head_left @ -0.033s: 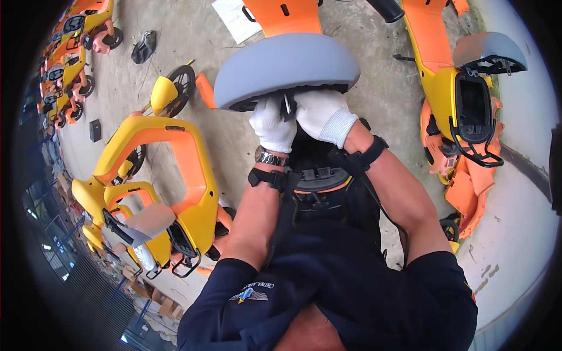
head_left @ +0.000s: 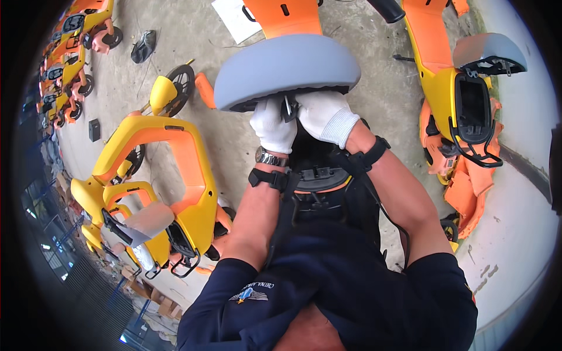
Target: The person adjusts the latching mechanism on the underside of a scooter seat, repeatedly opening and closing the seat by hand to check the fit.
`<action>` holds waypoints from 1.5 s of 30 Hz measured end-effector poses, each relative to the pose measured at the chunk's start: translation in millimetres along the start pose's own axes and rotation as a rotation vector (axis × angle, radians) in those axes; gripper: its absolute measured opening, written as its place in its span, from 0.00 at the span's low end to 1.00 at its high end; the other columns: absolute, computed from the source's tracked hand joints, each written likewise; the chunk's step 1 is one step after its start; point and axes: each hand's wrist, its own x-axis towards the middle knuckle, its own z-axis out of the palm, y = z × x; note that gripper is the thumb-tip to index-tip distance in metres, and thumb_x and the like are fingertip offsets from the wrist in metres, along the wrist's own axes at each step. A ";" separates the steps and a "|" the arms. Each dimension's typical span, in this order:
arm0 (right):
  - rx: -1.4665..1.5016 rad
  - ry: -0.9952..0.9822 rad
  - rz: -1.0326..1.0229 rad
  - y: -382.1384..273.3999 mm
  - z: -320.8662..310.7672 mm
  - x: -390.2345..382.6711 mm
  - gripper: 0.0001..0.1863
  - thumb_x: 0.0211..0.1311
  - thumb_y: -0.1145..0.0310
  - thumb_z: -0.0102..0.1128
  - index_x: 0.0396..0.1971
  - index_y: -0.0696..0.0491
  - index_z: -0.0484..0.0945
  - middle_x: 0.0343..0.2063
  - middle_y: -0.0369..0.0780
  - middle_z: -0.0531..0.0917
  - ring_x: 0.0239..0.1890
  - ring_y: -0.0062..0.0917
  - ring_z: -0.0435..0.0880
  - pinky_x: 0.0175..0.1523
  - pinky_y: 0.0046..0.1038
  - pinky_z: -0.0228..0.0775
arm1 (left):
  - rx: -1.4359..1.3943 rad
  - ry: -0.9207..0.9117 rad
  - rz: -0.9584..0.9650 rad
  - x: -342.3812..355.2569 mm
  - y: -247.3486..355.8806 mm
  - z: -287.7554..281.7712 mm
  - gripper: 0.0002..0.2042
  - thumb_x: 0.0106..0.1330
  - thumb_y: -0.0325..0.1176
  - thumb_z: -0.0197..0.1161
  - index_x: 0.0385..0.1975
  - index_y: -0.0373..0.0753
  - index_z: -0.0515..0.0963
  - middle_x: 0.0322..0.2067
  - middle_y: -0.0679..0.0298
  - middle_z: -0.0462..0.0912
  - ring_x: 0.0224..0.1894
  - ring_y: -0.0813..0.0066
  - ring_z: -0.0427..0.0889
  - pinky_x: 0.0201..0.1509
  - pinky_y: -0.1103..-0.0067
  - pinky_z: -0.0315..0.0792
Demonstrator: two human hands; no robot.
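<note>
A grey padded seat (head_left: 287, 67) is raised at the top centre, its black underside facing me. Below its middle hangs a small dark bracket with a shiny metal piece (head_left: 288, 108). My left hand (head_left: 271, 126), in a white glove, is closed beside that bracket; what its fingers hold is hidden. My right hand (head_left: 325, 117), also gloved, is closed at the underside of the seat just right of the bracket, its fingertips out of sight. Beneath both hands is the dark open compartment (head_left: 304, 146) of an orange scooter body (head_left: 284, 17).
Yellow and orange scooter frames lie at left (head_left: 134, 126) and right (head_left: 436, 88). More scooters line the upper left (head_left: 73, 64). A white sheet (head_left: 231, 20), a dark bag (head_left: 142, 48) and a small black box (head_left: 95, 130) lie on the concrete floor (head_left: 193, 140). A pale wall (head_left: 524, 216) borders the right.
</note>
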 end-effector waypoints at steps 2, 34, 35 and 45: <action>-0.035 -0.048 0.006 1.0 -1.7 -2.0 0.15 0.57 0.66 0.43 0.37 0.52 0.79 0.38 0.47 0.81 0.41 0.40 0.80 0.44 0.38 0.73 | -0.029 -0.022 0.026 -6.9 -3.9 -2.6 0.07 0.48 0.26 0.65 0.28 0.34 0.77 0.26 0.52 0.79 0.28 0.52 0.78 0.33 0.71 0.73; -0.226 0.139 -0.287 20.8 4.8 19.8 0.12 0.59 0.69 0.45 0.27 0.59 0.76 0.27 0.51 0.79 0.33 0.44 0.79 0.40 0.39 0.70 | -0.456 -0.171 0.076 9.9 -30.9 -11.0 0.08 0.44 0.23 0.69 0.24 0.36 0.78 0.25 0.59 0.82 0.28 0.66 0.82 0.34 0.77 0.75; -0.225 0.136 -0.289 20.0 4.7 19.6 0.12 0.59 0.69 0.45 0.27 0.59 0.76 0.27 0.51 0.79 0.33 0.44 0.79 0.40 0.39 0.70 | -0.493 -0.167 0.019 10.4 -28.2 -11.1 0.05 0.45 0.23 0.67 0.22 0.36 0.78 0.25 0.59 0.82 0.28 0.65 0.82 0.35 0.76 0.75; 0.330 0.248 -0.286 29.9 14.7 15.4 0.09 0.53 0.69 0.49 0.29 0.53 0.77 0.27 0.45 0.80 0.32 0.41 0.80 0.40 0.38 0.73 | -0.656 -0.244 -0.228 -0.2 -28.7 -9.6 0.05 0.48 0.19 0.65 0.24 0.34 0.78 0.28 0.60 0.83 0.31 0.71 0.81 0.36 0.78 0.75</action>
